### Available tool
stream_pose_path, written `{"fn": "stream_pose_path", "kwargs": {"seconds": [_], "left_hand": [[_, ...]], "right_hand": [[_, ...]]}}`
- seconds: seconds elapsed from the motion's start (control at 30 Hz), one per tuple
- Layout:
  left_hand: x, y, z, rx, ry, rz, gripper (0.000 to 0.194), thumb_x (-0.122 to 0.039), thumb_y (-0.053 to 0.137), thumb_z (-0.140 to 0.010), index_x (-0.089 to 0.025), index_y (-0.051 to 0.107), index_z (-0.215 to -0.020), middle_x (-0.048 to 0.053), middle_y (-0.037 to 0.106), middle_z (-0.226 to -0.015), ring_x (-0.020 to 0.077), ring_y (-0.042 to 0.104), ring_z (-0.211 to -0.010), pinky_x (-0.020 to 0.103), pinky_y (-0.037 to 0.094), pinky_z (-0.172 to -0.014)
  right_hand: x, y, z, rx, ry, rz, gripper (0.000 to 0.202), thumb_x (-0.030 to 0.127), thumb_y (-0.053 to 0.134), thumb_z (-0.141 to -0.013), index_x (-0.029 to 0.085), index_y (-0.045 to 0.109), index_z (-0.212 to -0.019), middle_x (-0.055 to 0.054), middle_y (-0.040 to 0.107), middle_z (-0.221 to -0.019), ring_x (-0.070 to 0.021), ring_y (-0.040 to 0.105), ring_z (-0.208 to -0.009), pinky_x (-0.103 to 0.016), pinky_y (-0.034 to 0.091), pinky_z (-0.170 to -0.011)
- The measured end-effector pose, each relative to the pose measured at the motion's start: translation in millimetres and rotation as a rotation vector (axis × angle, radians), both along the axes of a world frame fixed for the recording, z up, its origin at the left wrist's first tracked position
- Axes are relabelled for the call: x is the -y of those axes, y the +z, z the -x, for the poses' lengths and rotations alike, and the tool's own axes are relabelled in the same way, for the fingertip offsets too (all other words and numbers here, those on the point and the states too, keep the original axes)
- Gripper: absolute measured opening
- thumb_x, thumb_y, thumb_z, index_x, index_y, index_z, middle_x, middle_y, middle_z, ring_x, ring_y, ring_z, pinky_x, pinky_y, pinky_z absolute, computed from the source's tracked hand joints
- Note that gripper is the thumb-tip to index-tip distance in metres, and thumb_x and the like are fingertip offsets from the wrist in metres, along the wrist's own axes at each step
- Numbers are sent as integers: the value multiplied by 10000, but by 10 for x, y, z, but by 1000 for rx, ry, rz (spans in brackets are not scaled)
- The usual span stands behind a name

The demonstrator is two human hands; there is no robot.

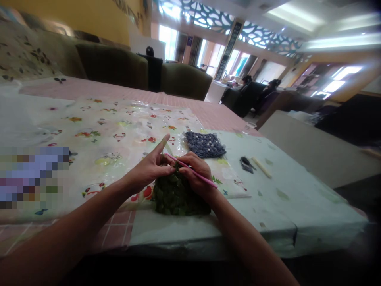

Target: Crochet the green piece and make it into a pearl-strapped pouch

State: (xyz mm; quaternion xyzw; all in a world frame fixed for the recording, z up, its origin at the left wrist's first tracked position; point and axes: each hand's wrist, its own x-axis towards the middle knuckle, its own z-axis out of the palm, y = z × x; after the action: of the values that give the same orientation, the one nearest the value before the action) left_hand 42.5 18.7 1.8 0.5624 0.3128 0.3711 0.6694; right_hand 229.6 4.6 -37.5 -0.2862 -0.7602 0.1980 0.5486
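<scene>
A dark green crocheted piece [178, 196] hangs below both hands near the table's front edge. My left hand [156, 162] pinches its upper edge between thumb and fingers, while the index finger points up with a strand of yarn by it. In my right hand [198, 174] is a pink crochet hook [202, 176], its tip directed left at the top of the green piece and its handle sticking out to the lower right. The right fingertips also touch the green edge. Just beyond the right hand lies a dark blue-grey crocheted piece [205, 143] with white beads.
The table [297, 198] wears a pale green cover and a fruit-patterned plastic sheet [119, 147]. To the right lie a small dark tool [247, 165] and a cream stick [262, 167]. A clear cup [250, 127] stands at the far edge. Chairs [186, 81] and seated people are beyond.
</scene>
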Motion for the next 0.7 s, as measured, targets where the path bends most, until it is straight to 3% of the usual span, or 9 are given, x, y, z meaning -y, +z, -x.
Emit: {"fn": "stream_pose_path", "kwargs": {"seconds": [0.2,0.37,0.57,0.7], "left_hand": [[-43,-10,35,-1,12,6,1106,-107,733,-711,-382,93,-1570,-38,634,-834,110,575,-757,252,400,-734],[-83,-39,93,0,-57,9,1081,-100,722,-736,-387,96,-1570,-24,648,-854,119,593,-775,264,412,-757],[-145,-17,174,-46,-113,58,1002,-103,743,-743,-379,222,-1553,-10,672,-889,112,609,-766,232,414,-720],[-164,13,190,-58,-116,86,988,-100,760,-724,-342,268,-1546,4,685,-869,125,620,-753,234,424,-699]], "right_hand": [[-11,51,-15,-94,19,165,258,444,579,-932,214,696,-937,-21,637,-847,-164,581,-802,-303,459,-769],[-30,98,-119,-78,97,276,222,415,597,-926,228,716,-928,-12,662,-856,-147,593,-800,-284,461,-758],[-53,185,-275,33,244,271,204,334,570,-952,218,730,-1000,-21,680,-907,-136,611,-834,-288,468,-786],[-61,209,-328,97,271,246,219,312,547,-965,203,723,-1034,-36,701,-942,-145,629,-874,-300,486,-811]]}}
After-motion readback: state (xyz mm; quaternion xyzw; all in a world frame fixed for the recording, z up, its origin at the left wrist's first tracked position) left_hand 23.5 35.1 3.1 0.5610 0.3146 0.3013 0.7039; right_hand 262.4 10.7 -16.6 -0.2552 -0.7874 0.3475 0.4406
